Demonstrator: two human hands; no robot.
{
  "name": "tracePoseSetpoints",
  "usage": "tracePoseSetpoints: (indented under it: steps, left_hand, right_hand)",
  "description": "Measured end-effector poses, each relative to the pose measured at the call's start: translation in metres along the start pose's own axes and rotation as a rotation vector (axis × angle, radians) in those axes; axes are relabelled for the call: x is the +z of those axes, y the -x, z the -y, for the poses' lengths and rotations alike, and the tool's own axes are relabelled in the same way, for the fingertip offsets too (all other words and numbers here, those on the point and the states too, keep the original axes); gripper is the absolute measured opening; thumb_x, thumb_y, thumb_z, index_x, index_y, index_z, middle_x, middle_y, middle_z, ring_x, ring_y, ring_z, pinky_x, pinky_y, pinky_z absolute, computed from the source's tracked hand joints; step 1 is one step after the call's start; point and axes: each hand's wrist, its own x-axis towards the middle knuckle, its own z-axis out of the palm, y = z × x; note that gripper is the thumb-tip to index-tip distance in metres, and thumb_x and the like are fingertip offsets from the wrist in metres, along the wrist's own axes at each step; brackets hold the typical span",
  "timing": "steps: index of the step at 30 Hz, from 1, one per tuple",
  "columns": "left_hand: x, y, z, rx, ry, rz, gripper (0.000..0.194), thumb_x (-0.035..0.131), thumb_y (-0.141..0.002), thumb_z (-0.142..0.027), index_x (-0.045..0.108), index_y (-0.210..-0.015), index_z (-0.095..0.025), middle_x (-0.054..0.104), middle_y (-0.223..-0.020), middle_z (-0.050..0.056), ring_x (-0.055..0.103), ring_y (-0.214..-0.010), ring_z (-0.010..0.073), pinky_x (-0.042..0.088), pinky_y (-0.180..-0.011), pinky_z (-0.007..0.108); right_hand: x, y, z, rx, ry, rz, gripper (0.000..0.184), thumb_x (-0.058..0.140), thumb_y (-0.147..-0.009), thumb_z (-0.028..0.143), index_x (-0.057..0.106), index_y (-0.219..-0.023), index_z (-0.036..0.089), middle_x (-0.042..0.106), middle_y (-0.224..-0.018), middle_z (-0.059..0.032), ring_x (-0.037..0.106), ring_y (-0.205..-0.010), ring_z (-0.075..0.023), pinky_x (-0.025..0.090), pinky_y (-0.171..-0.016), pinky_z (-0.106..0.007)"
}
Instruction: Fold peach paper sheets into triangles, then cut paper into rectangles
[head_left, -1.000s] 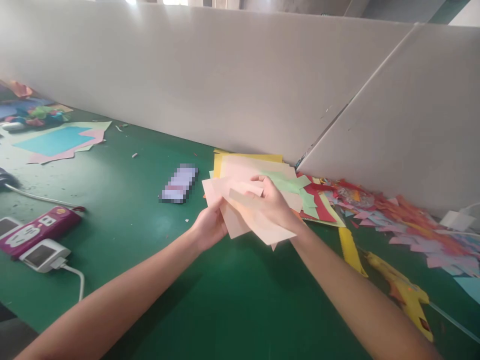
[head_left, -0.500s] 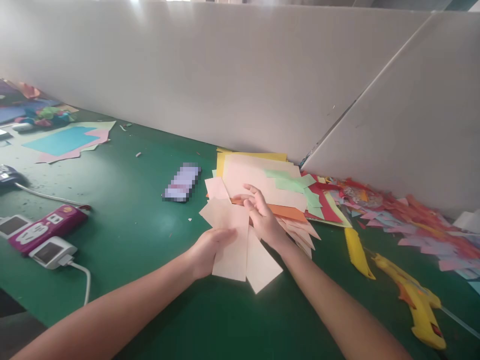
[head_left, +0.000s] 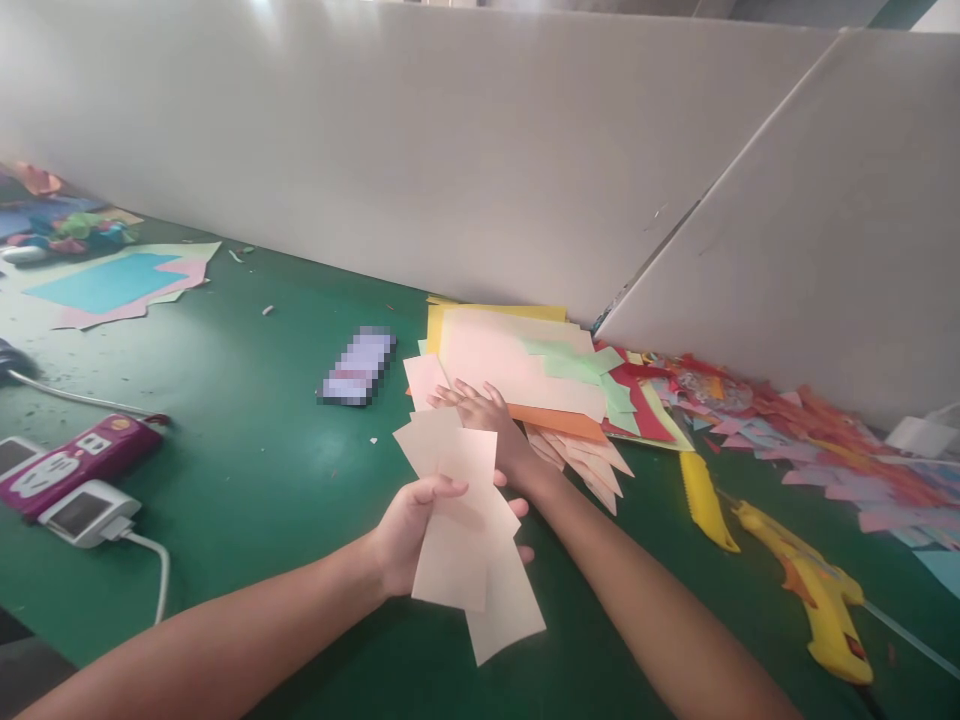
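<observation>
Several pale peach paper pieces [head_left: 457, 540] are fanned out in my left hand [head_left: 420, 515], its thumb on top and its fingertips showing past their right edge. Beyond them, my right hand [head_left: 484, 415] is stretched out with fingers spread over the near left part of the paper stack. One pale pink paper piece [head_left: 426, 382] lies by its fingertips; whether they touch it I cannot tell. The stack's top is a large pale peach sheet [head_left: 487, 345], with an orange sheet [head_left: 559, 422] under its near edge. More peach strips [head_left: 585, 465] stick out to the right of my wrist.
To the right lie a yellow cutter [head_left: 705, 500], a yellow glue gun [head_left: 814, 590] and a heap of coloured paper scraps [head_left: 825, 440]. A blurred-out phone [head_left: 358, 365] and a magenta power strip [head_left: 82, 460] with plugged-in adapters are on the left. A grey partition [head_left: 375, 150] stands behind.
My left hand has drawn the paper pieces nearer to me. My right hand has moved left and down from above the stack, and its fingers have spread out.
</observation>
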Motion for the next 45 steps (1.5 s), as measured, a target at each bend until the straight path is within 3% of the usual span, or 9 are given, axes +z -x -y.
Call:
tracePoseSetpoints:
  steps: [5, 13, 16, 18, 20, 25, 29, 36, 45]
  left_hand:
    - [-0.001, -0.001, -0.003, 0.064, 0.064, 0.013, 0.035, 0.054, -0.076, -0.033, 0.057, -0.104, -0.012, 0.059, -0.103, 0.013, 0.059, -0.094, 0.0266, 0.033, -0.096, 0.043]
    - [-0.007, -0.004, -0.019, 0.183, 0.118, -0.142, 0.052, 0.05, -0.081, -0.06, 0.058, -0.107, -0.015, 0.062, -0.101, 0.009, 0.061, -0.094, 0.0251, 0.041, -0.09, 0.038]
    - [-0.012, -0.006, -0.027, 0.212, 0.097, -0.156, 0.063, 0.051, -0.077, -0.067, 0.057, -0.11, -0.013, 0.064, -0.1, 0.011, 0.062, -0.089, 0.0255, 0.043, -0.087, 0.039]
    - [-0.014, -0.008, -0.03, 0.218, 0.076, -0.211, 0.055, 0.055, -0.08, -0.057, 0.056, -0.114, -0.014, 0.065, -0.1, 0.011, 0.063, -0.086, 0.0245, 0.045, -0.084, 0.038]
    - [-0.014, -0.009, -0.032, 0.205, 0.063, -0.293, 0.042, 0.059, -0.082, -0.039, 0.055, -0.117, -0.016, 0.064, -0.102, 0.009, 0.063, -0.085, 0.0221, 0.046, -0.082, 0.036]
    - [-0.011, -0.009, -0.028, 0.219, 0.003, -0.317, 0.031, 0.058, -0.081, -0.021, 0.055, -0.111, -0.016, 0.061, -0.105, 0.009, 0.063, -0.091, 0.0229, 0.045, -0.085, 0.037]
    - [-0.013, -0.01, -0.023, 0.228, -0.106, -0.275, 0.025, 0.059, -0.082, -0.021, 0.054, -0.106, -0.018, 0.06, -0.1, 0.009, 0.063, -0.09, 0.0232, 0.045, -0.088, 0.042]
    - [-0.013, -0.01, -0.022, 0.238, -0.135, -0.23, 0.018, 0.057, -0.083, -0.017, 0.056, -0.101, -0.018, 0.059, -0.099, 0.007, 0.061, -0.094, 0.0214, 0.041, -0.095, 0.049]
    - [-0.011, -0.01, -0.023, 0.25, -0.133, -0.249, 0.022, 0.059, -0.084, -0.019, 0.056, -0.106, -0.019, 0.059, -0.106, 0.007, 0.06, -0.099, 0.0225, 0.04, -0.096, 0.051]
  right_hand:
    - [-0.001, -0.001, -0.004, -0.013, -0.093, -0.195, 0.025, 0.052, -0.087, 0.025, 0.067, -0.106, 0.031, 0.069, -0.109, -0.0001, 0.054, -0.115, -0.021, 0.024, -0.107, -0.046]
    - [-0.028, 0.018, 0.006, 0.201, -0.28, -0.611, 0.024, 0.05, -0.089, 0.027, 0.069, -0.103, 0.027, 0.071, -0.104, -0.0011, 0.065, -0.099, -0.0198, 0.051, -0.086, -0.033]
    - [-0.042, 0.033, 0.021, 0.016, -0.387, -0.396, 0.026, 0.051, -0.089, 0.024, 0.066, -0.11, 0.031, 0.071, -0.104, 0.0018, 0.065, -0.098, -0.0176, 0.052, -0.086, -0.033]
    - [-0.048, 0.042, 0.023, -0.122, -0.407, -0.172, 0.025, 0.053, -0.089, 0.027, 0.066, -0.11, 0.033, 0.07, -0.107, 0.0029, 0.062, -0.104, -0.0179, 0.048, -0.093, -0.035]
    - [-0.052, 0.047, 0.014, -0.08, -0.375, -0.108, 0.029, 0.054, -0.088, 0.032, 0.063, -0.115, 0.032, 0.067, -0.112, 0.0013, 0.059, -0.109, -0.0199, 0.046, -0.097, -0.038]
    - [-0.052, 0.049, -0.046, 0.434, 0.137, -0.191, 0.036, 0.046, -0.088, 0.033, 0.06, -0.118, 0.019, 0.059, -0.126, -0.0086, 0.051, -0.119, -0.0268, 0.041, -0.099, -0.045]
    - [-0.053, 0.053, -0.08, 0.506, 0.187, -0.19, 0.035, 0.042, -0.089, 0.032, 0.058, -0.116, 0.017, 0.059, -0.123, -0.0112, 0.053, -0.115, -0.028, 0.042, -0.095, -0.044]
    - [-0.062, 0.057, -0.09, 0.746, 0.291, -0.187, 0.059, 0.062, -0.075, 0.045, 0.042, -0.12, 0.013, 0.053, -0.12, -0.0202, 0.06, -0.095, -0.0311, 0.047, -0.068, -0.036]
    - [-0.063, 0.06, -0.084, 0.577, 0.421, -0.29, 0.021, 0.051, -0.083, 0.031, 0.063, -0.072, 0.019, 0.064, -0.084, -0.0093, 0.057, -0.073, -0.0236, 0.039, -0.061, -0.032]
